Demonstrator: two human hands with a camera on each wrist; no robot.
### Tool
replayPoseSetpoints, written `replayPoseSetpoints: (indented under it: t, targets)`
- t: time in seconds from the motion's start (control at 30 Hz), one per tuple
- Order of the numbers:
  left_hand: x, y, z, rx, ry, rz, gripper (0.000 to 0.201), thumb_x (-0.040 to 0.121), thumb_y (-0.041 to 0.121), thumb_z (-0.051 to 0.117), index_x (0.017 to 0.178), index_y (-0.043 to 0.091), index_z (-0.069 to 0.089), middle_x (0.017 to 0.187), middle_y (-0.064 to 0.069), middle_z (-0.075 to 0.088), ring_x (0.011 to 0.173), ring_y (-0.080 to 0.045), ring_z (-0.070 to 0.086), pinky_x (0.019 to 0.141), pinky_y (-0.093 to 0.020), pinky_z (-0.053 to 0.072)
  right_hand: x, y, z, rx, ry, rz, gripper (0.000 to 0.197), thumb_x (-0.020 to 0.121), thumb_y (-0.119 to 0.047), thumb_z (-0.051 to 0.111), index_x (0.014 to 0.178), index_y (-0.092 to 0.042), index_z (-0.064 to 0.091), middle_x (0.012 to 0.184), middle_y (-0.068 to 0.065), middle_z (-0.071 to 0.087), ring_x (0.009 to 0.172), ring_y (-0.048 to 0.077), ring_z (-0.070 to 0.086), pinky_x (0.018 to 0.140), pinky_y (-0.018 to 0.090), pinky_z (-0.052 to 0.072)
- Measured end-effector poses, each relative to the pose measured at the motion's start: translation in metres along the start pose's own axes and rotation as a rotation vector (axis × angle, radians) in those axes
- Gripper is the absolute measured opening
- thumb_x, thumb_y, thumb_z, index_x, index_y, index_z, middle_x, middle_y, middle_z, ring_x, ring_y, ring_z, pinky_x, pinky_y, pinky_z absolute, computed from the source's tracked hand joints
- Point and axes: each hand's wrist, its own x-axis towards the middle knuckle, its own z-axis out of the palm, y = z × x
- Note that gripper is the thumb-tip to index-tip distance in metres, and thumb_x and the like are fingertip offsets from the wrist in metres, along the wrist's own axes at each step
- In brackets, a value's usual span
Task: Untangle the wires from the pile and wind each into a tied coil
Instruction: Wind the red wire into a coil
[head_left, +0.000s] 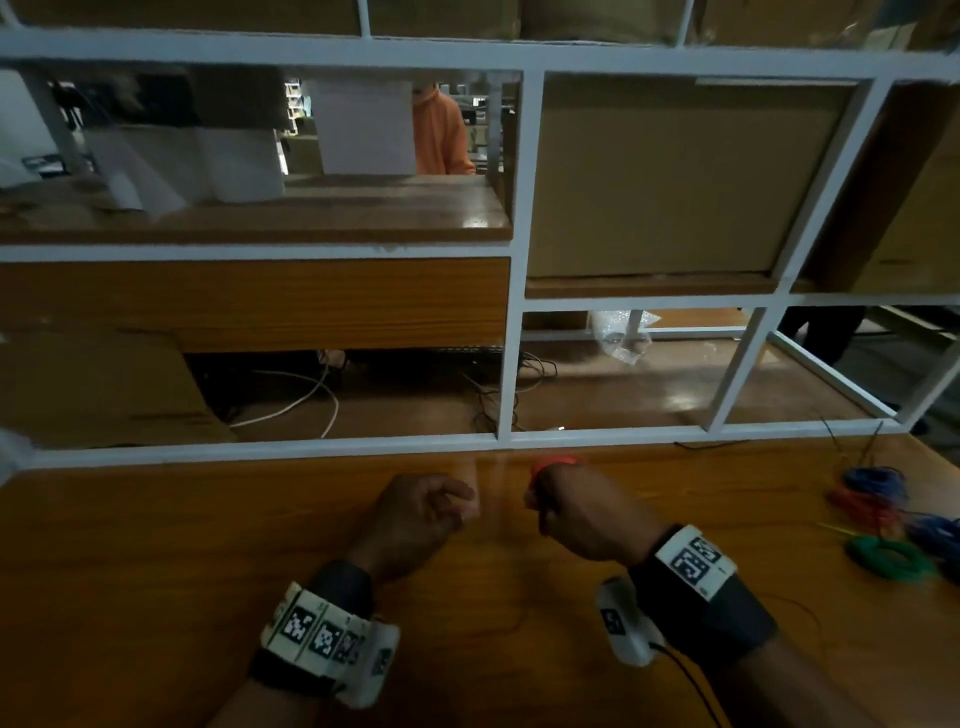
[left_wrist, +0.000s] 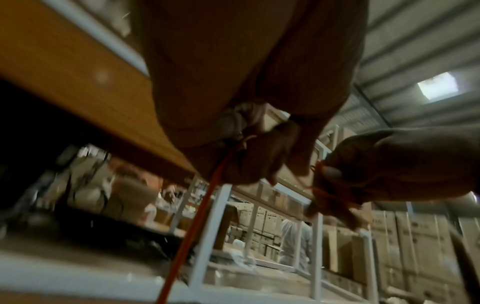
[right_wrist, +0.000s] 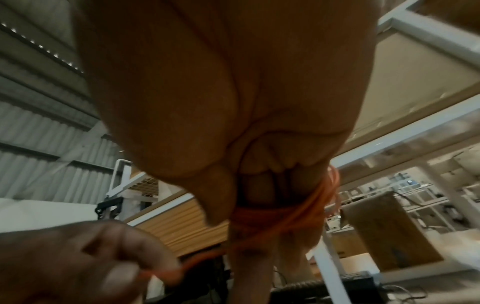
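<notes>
The orange wire (right_wrist: 314, 197) is wound in several turns around the fingers (right_wrist: 259, 191) of the right hand (head_left: 584, 512), held above the middle of the bench (head_left: 156, 545) near its far edge. A loose strand runs from those turns across to the left hand (head_left: 415, 519), whose thumb and fingertips (right_wrist: 124, 265) pinch it. The right fingers are curled, pressed together inside the coil. The two hands are close, apart by a small gap.

At the right edge of the bench lie wound coils: blue (head_left: 875, 478), red (head_left: 862, 506), green (head_left: 885, 556), close together. A white metal frame (head_left: 511, 338) stands along the far edge, with cardboard boxes (head_left: 670, 182) behind it.
</notes>
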Motion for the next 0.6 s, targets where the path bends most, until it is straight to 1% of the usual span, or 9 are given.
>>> replayPoseSetpoints:
  t: [0.07, 0.17, 0.2, 0.27, 0.3, 0.4, 0.47, 0.53, 0.6]
  targets:
    - [0.0, 0.008, -0.018, 0.101, 0.077, 0.149, 0.011, 0.086, 0.026, 0.073, 0.086, 0.036, 0.071, 0.088, 0.016, 0.068, 0.085, -0.001, 0.062, 0.076, -0.03, 0.055, -0.004, 0.01, -0.003, 0.087, -0.177, 0.013, 0.012, 0.104, -0.024, 0.054, 0.098, -0.027, 0.064, 0.104, -0.008, 0.067, 0.099, 0.01, 0.062, 0.094, 0.035, 0.054]
    - [0.003, 0.023, -0.029, 0.185, 0.065, 0.324, 0.003, 0.084, 0.03, 0.075, 0.084, 0.033, 0.073, 0.086, 0.015, 0.067, 0.084, -0.002, 0.06, 0.074, -0.027, 0.051, -0.014, 0.011, 0.002, 0.276, -0.521, -0.095, 0.03, 0.109, -0.032, 0.044, 0.106, -0.023, 0.072, 0.11, -0.014, 0.072, 0.11, 0.004, 0.061, 0.11, 0.04, 0.04]
    - [0.006, 0.027, -0.029, 0.169, 0.057, 0.346, 0.003, 0.083, 0.031, 0.076, 0.085, 0.03, 0.074, 0.087, 0.012, 0.068, 0.085, -0.004, 0.061, 0.074, -0.027, 0.052, -0.016, 0.009, 0.007, 0.368, -0.612, -0.184, 0.032, 0.109, -0.034, 0.044, 0.109, -0.018, 0.072, 0.114, -0.011, 0.073, 0.116, 0.009, 0.061, 0.114, 0.047, 0.037]
    - [0.014, 0.031, -0.03, 0.024, 0.039, 0.331, 0.006, 0.079, 0.026, 0.08, 0.084, 0.025, 0.076, 0.089, 0.009, 0.072, 0.087, -0.008, 0.065, 0.077, -0.029, 0.055, -0.018, 0.006, 0.017, 0.652, -0.729, -0.357, 0.032, 0.108, -0.033, 0.046, 0.115, -0.009, 0.066, 0.11, 0.001, 0.074, 0.118, 0.037, 0.061, 0.115, 0.064, 0.032]
    - [0.018, 0.033, -0.03, -0.059, 0.037, 0.329, 0.006, 0.079, 0.023, 0.08, 0.083, 0.023, 0.077, 0.089, 0.009, 0.073, 0.088, -0.009, 0.066, 0.079, -0.03, 0.056, -0.019, 0.003, 0.02, 0.831, -0.771, -0.406, 0.028, 0.108, -0.029, 0.046, 0.114, -0.008, 0.063, 0.107, 0.005, 0.073, 0.115, 0.043, 0.06, 0.114, 0.066, 0.032]
    - [0.022, 0.035, -0.024, -0.212, 0.057, 0.352, 0.005, 0.08, 0.023, 0.077, 0.084, 0.019, 0.078, 0.088, 0.006, 0.076, 0.085, -0.008, 0.069, 0.073, -0.027, 0.055, -0.02, -0.008, 0.016, 1.266, -0.795, -0.513, 0.018, 0.106, -0.022, 0.048, 0.109, -0.008, 0.058, 0.097, 0.008, 0.074, 0.118, 0.028, 0.065, 0.111, 0.046, 0.043]
    - [0.018, 0.038, -0.013, -0.337, 0.054, 0.331, 0.004, 0.078, 0.024, 0.078, 0.081, 0.022, 0.078, 0.083, 0.005, 0.075, 0.077, -0.007, 0.067, 0.067, -0.022, 0.052, -0.022, -0.018, 0.008, 1.446, -0.744, -0.627, 0.016, 0.105, -0.018, 0.051, 0.11, -0.002, 0.053, 0.098, 0.012, 0.074, 0.114, 0.024, 0.068, 0.107, 0.039, 0.048]
    - [0.016, 0.038, 0.004, -0.438, -0.006, 0.327, 0.004, 0.074, 0.025, 0.078, 0.077, 0.028, 0.078, 0.079, 0.004, 0.073, 0.076, -0.016, 0.067, 0.069, -0.029, 0.055, -0.021, -0.028, -0.001, 1.616, -0.662, -0.712, 0.016, 0.104, -0.011, 0.051, 0.115, 0.0, 0.05, 0.109, 0.02, 0.071, 0.111, 0.025, 0.07, 0.1, 0.034, 0.054]
    - [0.014, 0.036, 0.018, -0.505, -0.005, 0.293, 0.007, 0.072, 0.033, 0.07, 0.068, 0.032, 0.075, 0.067, 0.005, 0.069, 0.065, -0.021, 0.061, 0.062, -0.033, 0.051, -0.019, -0.04, -0.011, 1.805, -0.552, -0.724, 0.019, 0.104, -0.009, 0.048, 0.121, 0.0, 0.05, 0.124, 0.024, 0.067, 0.119, 0.028, 0.067, 0.095, 0.031, 0.058]
